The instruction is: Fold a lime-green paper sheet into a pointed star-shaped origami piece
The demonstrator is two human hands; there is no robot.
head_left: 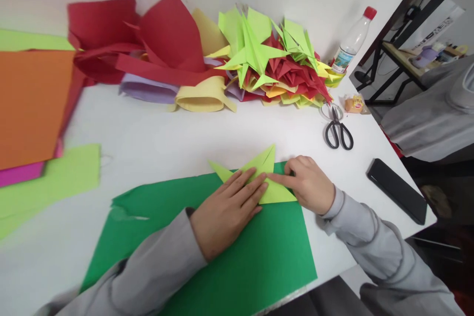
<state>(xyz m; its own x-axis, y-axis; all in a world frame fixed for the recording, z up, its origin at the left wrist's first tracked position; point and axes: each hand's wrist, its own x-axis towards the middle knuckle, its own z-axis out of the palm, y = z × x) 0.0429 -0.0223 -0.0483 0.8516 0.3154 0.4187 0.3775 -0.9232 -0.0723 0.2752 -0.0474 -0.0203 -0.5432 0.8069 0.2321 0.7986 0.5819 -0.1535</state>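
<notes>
A folded light-green paper star (pixel 276 193) lies at the far edge of a dark green sheet (pixel 259 261), some of its points reaching past that edge. My left hand (pixel 229 207) rests flat on the star with fingers stretched out, covering its left and middle part. On the star's right side, my right hand (pixel 307 182) touches the paper with an extended index finger, the other fingers curled in. Whether those curled fingers hold anything is hidden.
Behind lie red paper sheets (pixel 170 34) and a heap of folded paper stars (pixel 255 54). Scissors (pixel 336 131), a wrapped snack (pixel 354 104), a bottle (pixel 351 42) and a black phone (pixel 398 190) are on the right. Orange paper (pixel 33 103) is stacked on the left.
</notes>
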